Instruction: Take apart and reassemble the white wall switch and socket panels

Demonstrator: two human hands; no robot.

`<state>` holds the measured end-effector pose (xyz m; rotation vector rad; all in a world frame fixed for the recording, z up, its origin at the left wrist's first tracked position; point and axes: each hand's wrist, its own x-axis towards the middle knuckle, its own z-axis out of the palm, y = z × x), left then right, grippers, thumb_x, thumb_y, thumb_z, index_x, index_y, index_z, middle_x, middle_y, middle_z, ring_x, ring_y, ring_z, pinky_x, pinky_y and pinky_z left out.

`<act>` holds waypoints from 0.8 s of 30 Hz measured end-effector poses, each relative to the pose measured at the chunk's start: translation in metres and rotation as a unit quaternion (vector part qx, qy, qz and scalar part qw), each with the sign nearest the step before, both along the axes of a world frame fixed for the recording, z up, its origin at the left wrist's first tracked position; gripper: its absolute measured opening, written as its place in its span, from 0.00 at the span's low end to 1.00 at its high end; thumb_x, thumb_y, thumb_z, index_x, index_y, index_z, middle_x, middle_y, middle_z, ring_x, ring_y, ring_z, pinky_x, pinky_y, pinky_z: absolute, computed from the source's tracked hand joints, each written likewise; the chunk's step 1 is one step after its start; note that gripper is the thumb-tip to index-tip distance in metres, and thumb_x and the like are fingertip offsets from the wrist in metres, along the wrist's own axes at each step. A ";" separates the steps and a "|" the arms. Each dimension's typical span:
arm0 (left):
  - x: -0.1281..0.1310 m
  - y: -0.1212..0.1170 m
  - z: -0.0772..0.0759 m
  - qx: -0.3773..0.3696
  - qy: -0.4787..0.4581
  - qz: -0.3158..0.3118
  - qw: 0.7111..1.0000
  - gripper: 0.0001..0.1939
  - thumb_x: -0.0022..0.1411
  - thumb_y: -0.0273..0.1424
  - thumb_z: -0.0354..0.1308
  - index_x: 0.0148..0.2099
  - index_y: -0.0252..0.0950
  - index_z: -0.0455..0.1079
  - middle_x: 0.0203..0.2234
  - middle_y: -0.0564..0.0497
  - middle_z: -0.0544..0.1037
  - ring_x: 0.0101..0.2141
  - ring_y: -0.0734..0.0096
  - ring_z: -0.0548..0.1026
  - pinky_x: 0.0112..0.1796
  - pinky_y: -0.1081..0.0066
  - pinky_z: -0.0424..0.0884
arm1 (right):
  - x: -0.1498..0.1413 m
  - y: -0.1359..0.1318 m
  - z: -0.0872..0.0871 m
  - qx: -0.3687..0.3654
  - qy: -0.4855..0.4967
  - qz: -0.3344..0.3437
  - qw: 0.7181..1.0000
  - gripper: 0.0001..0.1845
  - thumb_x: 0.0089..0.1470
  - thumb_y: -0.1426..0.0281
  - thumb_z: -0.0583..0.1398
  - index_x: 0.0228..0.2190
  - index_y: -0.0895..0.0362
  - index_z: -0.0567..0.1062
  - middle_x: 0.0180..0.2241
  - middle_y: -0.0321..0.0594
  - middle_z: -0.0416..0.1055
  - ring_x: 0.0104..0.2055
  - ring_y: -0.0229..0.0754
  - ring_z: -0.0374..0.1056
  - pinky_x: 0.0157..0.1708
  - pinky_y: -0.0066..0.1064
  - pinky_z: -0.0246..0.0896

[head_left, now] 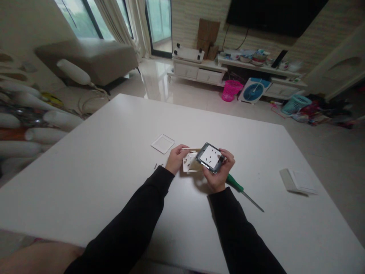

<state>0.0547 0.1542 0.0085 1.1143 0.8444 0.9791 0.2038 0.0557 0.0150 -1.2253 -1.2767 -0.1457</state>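
My right hand grips a wall socket, a white face with several slots set in a dark grey frame, and holds it tilted. Just left of it, my left hand is closed on the edge of an open white mounting box. The socket covers part of the box's right side. Beside my right hand lies a screwdriver with a green handle, its shaft pointing toward the lower right. Small screws rest on the table left of my left hand. Beyond them is a square clear-rimmed cover.
The white table spans the foreground. A white folded card or small box lies near its right edge. Past the table stand a TV cabinet, a pink basket and a blue fan. White padded rolls crowd the left.
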 end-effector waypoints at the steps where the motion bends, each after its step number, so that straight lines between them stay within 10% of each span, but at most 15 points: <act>1: 0.000 0.000 0.000 0.003 0.002 0.000 1.000 0.15 0.52 0.41 0.67 0.35 0.36 0.75 0.25 0.52 0.80 0.27 0.69 0.75 0.29 0.72 0.68 | 0.000 0.000 0.000 -0.003 -0.007 0.002 1.000 0.37 0.47 0.59 0.66 0.55 0.49 0.59 0.53 0.48 0.59 0.55 0.59 0.61 0.53 0.59 0.61; 13: -0.001 -0.002 0.013 0.094 0.024 -0.034 0.995 0.12 0.58 0.38 0.59 0.37 0.36 0.77 0.35 0.49 0.81 0.42 0.61 0.77 0.48 0.65 0.71 | -0.003 0.001 -0.003 -0.011 -0.012 0.083 0.996 0.41 0.44 0.64 0.71 0.57 0.47 0.61 0.55 0.47 0.60 0.57 0.58 0.63 0.51 0.56 0.66; 24: -0.001 0.000 0.005 0.032 -0.012 -0.093 0.995 0.14 0.58 0.40 0.61 0.39 0.35 0.77 0.33 0.51 0.79 0.35 0.66 0.74 0.37 0.71 0.68 | -0.006 -0.004 -0.003 -0.082 -0.019 0.144 0.986 0.40 0.45 0.66 0.71 0.56 0.44 0.60 0.57 0.47 0.61 0.60 0.60 0.62 0.56 0.61 0.64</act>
